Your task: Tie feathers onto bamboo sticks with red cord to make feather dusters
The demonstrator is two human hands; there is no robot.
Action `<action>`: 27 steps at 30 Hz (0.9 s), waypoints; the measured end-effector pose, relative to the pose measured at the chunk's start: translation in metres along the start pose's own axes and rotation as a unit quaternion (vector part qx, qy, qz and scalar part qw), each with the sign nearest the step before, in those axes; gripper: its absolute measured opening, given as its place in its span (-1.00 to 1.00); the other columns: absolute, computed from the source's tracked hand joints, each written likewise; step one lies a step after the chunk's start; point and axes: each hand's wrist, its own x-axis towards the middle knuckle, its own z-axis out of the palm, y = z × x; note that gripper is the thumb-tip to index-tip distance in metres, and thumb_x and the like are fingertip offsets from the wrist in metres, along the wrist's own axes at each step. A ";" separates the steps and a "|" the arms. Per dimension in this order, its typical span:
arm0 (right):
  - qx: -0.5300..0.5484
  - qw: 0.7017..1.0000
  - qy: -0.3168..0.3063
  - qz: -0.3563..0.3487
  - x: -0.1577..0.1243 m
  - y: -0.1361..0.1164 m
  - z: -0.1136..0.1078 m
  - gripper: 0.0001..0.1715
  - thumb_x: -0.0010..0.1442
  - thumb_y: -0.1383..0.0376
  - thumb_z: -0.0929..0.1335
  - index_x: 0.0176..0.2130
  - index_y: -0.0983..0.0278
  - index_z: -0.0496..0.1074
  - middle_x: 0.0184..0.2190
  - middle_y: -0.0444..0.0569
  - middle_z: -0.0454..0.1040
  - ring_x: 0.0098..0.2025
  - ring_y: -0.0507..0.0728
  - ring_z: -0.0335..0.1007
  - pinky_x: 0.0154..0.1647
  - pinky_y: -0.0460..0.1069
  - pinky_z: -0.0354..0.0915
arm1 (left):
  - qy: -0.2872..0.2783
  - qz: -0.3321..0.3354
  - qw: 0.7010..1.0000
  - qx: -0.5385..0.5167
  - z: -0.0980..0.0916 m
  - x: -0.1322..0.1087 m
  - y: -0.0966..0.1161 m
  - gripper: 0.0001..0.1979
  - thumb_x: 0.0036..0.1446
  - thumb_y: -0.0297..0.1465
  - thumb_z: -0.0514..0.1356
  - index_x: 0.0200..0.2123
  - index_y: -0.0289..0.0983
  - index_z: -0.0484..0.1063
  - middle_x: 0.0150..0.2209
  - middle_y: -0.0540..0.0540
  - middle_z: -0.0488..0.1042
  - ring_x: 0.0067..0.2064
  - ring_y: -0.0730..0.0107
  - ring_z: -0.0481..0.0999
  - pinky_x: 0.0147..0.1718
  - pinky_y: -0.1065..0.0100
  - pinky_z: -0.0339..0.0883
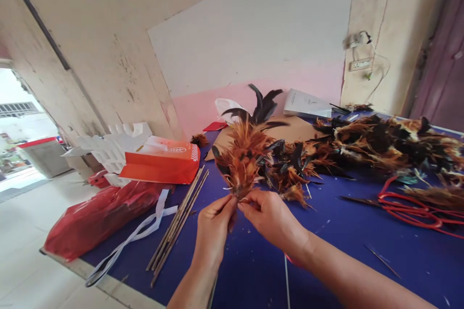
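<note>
My left hand (216, 224) is closed around the base of a feather duster (248, 149), which stands upright with orange-brown feathers and long black plumes at its top. A thin rod shows below, beside my left forearm. My right hand (270, 210) is closed in a pinch against the same base, its thumb and forefinger touching the feather roots. What lies between these fingertips is too small to make out. Just behind, loose brown and black feathers (293, 169) lie on the blue tabletop (253, 270).
A large feather pile (380, 145) lies at right, near red-handled scissors (409, 207). Several thin sticks (177, 227), a white strap (137, 236), a red plastic bag (105, 217) and an orange paper bag (163, 164) lie at left. A white box (308, 104) sits by the wall.
</note>
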 end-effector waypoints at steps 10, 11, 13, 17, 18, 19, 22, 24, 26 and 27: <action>0.372 0.920 -0.004 0.124 0.001 -0.009 0.005 -0.78 -0.08 0.23 0.37 -0.57 0.34 0.33 -0.57 -0.12 0.41 -0.53 -0.06 0.22 -0.49 -0.15 0.14 | -0.006 -0.103 0.981 -0.165 0.002 -0.020 0.014 -0.78 -0.20 -0.33 0.35 -0.50 -0.38 0.48 -0.53 -0.03 0.39 -0.66 0.74 0.14 -0.78 0.65 -0.09; 0.387 0.912 -0.012 0.139 0.000 -0.011 0.005 -0.77 -0.08 0.23 0.38 -0.58 0.33 0.30 -0.58 -0.14 0.39 -0.58 -0.09 0.15 -0.55 -0.16 0.09 | -0.009 -0.115 0.977 -0.177 0.000 -0.022 0.014 -0.78 -0.19 -0.34 0.35 -0.48 -0.39 0.49 -0.52 -0.03 0.39 -0.66 0.75 0.14 -0.78 0.66 -0.10; 0.401 0.900 -0.035 0.170 -0.001 -0.013 0.003 -0.74 -0.09 0.20 0.38 -0.56 0.32 0.28 -0.58 -0.18 0.37 -0.67 -0.14 -0.02 -0.67 -0.16 -0.07 | -0.020 -0.137 0.970 -0.201 -0.003 -0.023 0.014 -0.79 -0.19 -0.37 0.35 -0.45 -0.38 0.49 -0.50 -0.04 0.40 -0.66 0.77 0.13 -0.79 0.68 -0.11; 0.406 0.888 -0.060 0.209 -0.003 -0.014 0.000 -0.68 -0.13 0.16 0.41 -0.54 0.29 0.23 -0.69 -0.28 0.21 -0.71 -0.14 -0.22 -0.72 -0.14 -0.26 | -0.052 -0.162 0.957 -0.236 -0.010 -0.025 0.011 -0.84 -0.16 -0.43 0.34 -0.45 -0.37 0.49 -0.50 -0.03 0.40 -0.67 0.81 0.08 -0.78 0.69 -0.13; 0.406 0.887 -0.064 0.209 -0.002 -0.014 0.000 -0.69 -0.14 0.17 0.41 -0.54 0.29 0.24 -0.70 -0.29 0.18 -0.71 -0.14 -0.22 -0.72 -0.14 -0.27 | -0.057 -0.165 0.956 -0.234 -0.011 -0.025 0.011 -0.86 -0.14 -0.42 0.33 -0.46 -0.37 0.49 -0.50 -0.03 0.41 -0.68 0.82 0.08 -0.78 0.69 -0.13; 0.406 0.887 -0.068 0.208 -0.002 -0.013 0.000 -0.69 -0.14 0.17 0.41 -0.55 0.29 0.25 -0.71 -0.29 0.15 -0.71 -0.14 -0.22 -0.72 -0.13 -0.27 | -0.060 -0.165 0.958 -0.227 -0.012 -0.026 0.011 -0.87 -0.12 -0.42 0.32 -0.46 -0.37 0.49 -0.50 -0.03 0.41 -0.68 0.82 0.08 -0.77 0.69 -0.13; 0.399 0.890 -0.072 0.208 -0.002 -0.012 0.001 -0.73 -0.12 0.19 0.41 -0.55 0.30 0.28 -0.73 -0.31 0.11 -0.72 -0.14 -0.23 -0.72 -0.13 -0.27 | -0.054 -0.156 0.968 -0.187 -0.012 -0.027 0.011 -0.86 -0.08 -0.39 0.30 -0.45 -0.36 0.50 -0.55 -0.01 0.38 -0.68 0.80 0.09 -0.77 0.68 -0.13; 0.386 0.897 -0.065 0.206 -0.002 -0.011 0.001 -0.73 -0.10 0.19 0.41 -0.56 0.30 0.29 -0.76 -0.33 0.06 -0.73 -0.14 -0.24 -0.71 -0.12 -0.26 | -0.040 -0.143 0.975 -0.168 -0.012 -0.025 0.011 -0.85 -0.09 -0.37 0.30 -0.44 -0.36 0.50 -0.59 0.01 0.35 -0.68 0.78 0.10 -0.77 0.66 -0.13; 0.371 0.905 -0.058 0.199 -0.003 -0.011 0.002 -0.74 -0.07 0.19 0.40 -0.56 0.31 0.31 -0.77 -0.33 0.04 -0.72 -0.14 -0.22 -0.70 -0.12 -0.23 | -0.015 -0.124 0.979 -0.162 -0.012 -0.023 0.012 -0.84 -0.11 -0.37 0.32 -0.45 -0.36 0.51 -0.60 0.01 0.35 -0.68 0.77 0.12 -0.77 0.66 -0.12; 0.364 0.909 -0.054 0.197 -0.003 -0.011 0.002 -0.75 -0.05 0.20 0.39 -0.55 0.31 0.32 -0.77 -0.32 0.05 -0.72 -0.13 -0.21 -0.69 -0.12 -0.22 | -0.002 -0.114 0.980 -0.161 -0.013 -0.021 0.012 -0.83 -0.13 -0.37 0.33 -0.45 -0.36 0.51 -0.59 0.01 0.36 -0.68 0.77 0.13 -0.77 0.66 -0.11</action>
